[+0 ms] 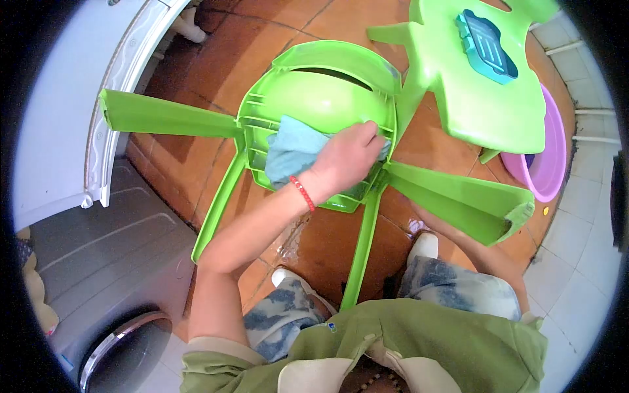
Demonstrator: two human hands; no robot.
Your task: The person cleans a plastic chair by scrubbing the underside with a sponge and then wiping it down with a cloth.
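A light green plastic chair [321, 95] lies tipped over, its ribbed underside facing me and its legs splayed outward. My left hand [350, 154], with a red beaded bracelet at the wrist, is closed on a light blue cloth [291, 147] pressed against that underside. Part of the cloth bunches out to the left of my fingers. My right forearm reaches in behind the chair's lower right leg [458, 200]; that leg hides the hand and its fingers, so whether it grips the chair cannot be seen.
Another green chair [485, 108] stands at upper right, bearing a teal slotted tray like a soap dish [488, 46]. Beside it sits a purple basin [557, 144]. A grey appliance [111, 242] and a white one [65, 85] border the left. The tiled floor [308, 245] looks wet.
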